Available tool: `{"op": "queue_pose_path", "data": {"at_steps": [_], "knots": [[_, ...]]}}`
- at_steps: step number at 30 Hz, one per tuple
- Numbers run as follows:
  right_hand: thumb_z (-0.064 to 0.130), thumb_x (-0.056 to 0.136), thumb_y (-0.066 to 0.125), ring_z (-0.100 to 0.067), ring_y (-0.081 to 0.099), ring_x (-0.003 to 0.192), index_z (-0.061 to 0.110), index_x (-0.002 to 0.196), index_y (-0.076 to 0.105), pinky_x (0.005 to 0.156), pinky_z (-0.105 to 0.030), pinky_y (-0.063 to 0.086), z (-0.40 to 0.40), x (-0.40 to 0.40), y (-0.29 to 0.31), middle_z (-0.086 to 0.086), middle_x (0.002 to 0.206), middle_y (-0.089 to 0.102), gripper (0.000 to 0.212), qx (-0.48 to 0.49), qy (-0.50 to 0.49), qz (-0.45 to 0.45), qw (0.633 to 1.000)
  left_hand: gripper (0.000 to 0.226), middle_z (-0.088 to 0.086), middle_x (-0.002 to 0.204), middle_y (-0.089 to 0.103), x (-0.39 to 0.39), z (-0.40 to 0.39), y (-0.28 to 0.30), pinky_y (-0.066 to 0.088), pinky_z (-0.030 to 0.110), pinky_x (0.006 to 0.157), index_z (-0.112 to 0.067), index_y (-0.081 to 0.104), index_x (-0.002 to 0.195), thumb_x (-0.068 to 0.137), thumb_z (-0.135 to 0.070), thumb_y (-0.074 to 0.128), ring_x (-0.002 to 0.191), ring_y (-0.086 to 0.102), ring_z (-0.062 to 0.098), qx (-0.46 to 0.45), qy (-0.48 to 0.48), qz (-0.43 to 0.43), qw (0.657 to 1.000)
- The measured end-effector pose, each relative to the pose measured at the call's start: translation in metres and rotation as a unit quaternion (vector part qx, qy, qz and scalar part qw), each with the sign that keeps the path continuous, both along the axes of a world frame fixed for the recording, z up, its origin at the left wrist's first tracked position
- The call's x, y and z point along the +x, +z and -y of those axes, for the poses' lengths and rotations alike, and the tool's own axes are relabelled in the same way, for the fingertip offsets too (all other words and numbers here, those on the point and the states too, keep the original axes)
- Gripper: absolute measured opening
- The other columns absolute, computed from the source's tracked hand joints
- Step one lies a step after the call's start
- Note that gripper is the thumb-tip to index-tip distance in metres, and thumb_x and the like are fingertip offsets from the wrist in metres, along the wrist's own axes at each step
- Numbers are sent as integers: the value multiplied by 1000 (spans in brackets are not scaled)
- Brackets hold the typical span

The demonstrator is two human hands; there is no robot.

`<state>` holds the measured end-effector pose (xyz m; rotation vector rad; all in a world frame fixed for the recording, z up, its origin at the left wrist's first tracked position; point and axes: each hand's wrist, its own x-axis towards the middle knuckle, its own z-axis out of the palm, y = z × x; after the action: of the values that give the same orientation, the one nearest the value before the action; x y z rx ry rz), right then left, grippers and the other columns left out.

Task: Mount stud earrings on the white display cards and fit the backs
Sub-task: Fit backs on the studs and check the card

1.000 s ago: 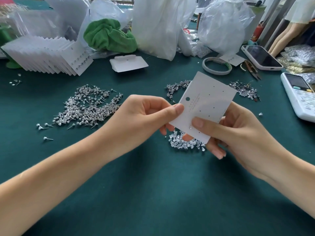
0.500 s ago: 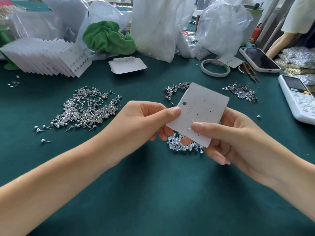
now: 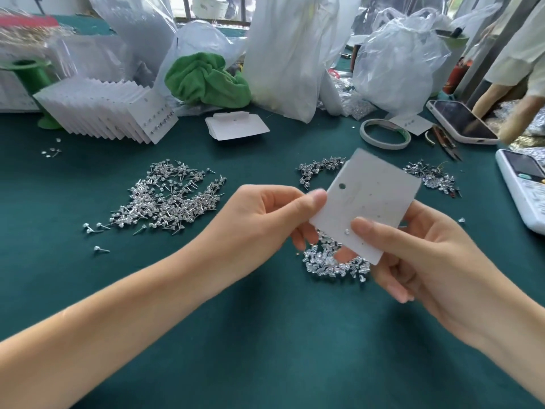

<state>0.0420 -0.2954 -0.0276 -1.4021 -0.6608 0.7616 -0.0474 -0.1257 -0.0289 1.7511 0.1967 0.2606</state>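
A white card (image 3: 371, 199) is held tilted above a green counter (image 3: 265, 335), pinched between both hands. The left hand (image 3: 265, 219) grips the card's left edge between thumb and curled fingers, just below its punched hole. The right hand (image 3: 413, 255) holds the lower right corner, thumb pressed on the face and fingers curled behind. One stud (image 3: 346, 232) sits in the card beside the right thumb tip; the card is blurred, so whether any other hole is filled cannot be told.

Directly under the card lies a small pile of clear backs (image 3: 333, 261), partly hidden by it. Left of the card, a broad scatter of loose studs (image 3: 171, 199) spreads over the counter. Behind the card's upper left corner is a smaller cluster of studs (image 3: 318, 168), and to the card's right another cluster (image 3: 430, 178).

Far left of the card, a fanned row of filled cards (image 3: 112, 113) leans along the counter. Behind the card lie a flat stack of blank cards (image 3: 236, 128), a green cloth (image 3: 206, 81) and white plastic bags (image 3: 295, 54). Right of the card and farther back lie a tape roll (image 3: 385, 133) and a phone (image 3: 461, 121). A calculator (image 3: 525, 187) lies at the counter's right edge.
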Motion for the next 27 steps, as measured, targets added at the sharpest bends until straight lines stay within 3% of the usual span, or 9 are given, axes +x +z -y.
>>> {"op": "queue_pose_path", "data": {"at_steps": [2,6,9,12,17,23,27], "knots": [[23,63,81,-11,36,26,29,79,70,33,-12,29,1,3,2,-17,78,74,20,5,-30,23,999,33,-4,66,68,1,-3,-3,40,11,53,-18,69,72,92,-36,49,58,57,4,23,25,17,999],[34,64,70,-12,36,25,16,86,64,34,-10,28,3,8,5,-16,76,73,28,20,-81,53,995,15,-7,76,65,2,-12,-14,33,5,57,-20,70,89,93,-24,56,56,48,-6,300,60,46,951],[35,64,69,-14,40,27,12,91,61,34,-13,31,4,12,3,-14,78,74,36,18,-103,71,992,10,-7,82,61,5,-14,-19,33,7,60,-17,70,93,90,-18,61,65,52,-3,367,28,36,929],[34,64,68,-17,45,30,12,92,61,36,-17,38,4,14,1,-13,79,75,36,18,-113,88,990,11,-6,86,62,7,-15,-21,45,20,66,-19,71,95,88,-15,63,73,60,10,388,10,43,921],[29,66,67,-18,48,33,7,95,64,40,-19,44,5,15,-1,-11,78,75,36,7,-107,118,987,10,-5,88,63,7,-17,-20,51,33,71,-20,74,92,85,-16,68,74,61,11,410,-1,65,910],[18,71,66,-16,49,34,6,87,67,42,-17,45,4,11,-2,-12,74,74,20,7,-93,126,988,3,-8,84,60,12,-14,-21,49,29,69,-18,69,86,84,-16,68,69,56,8,403,-3,66,913],[14,68,68,-13,58,40,9,87,67,42,-16,46,2,5,0,-7,74,75,19,16,-107,135,985,8,-17,73,59,12,-16,-21,37,7,61,-14,68,82,81,-6,69,63,53,-6,344,21,73,936]]}}
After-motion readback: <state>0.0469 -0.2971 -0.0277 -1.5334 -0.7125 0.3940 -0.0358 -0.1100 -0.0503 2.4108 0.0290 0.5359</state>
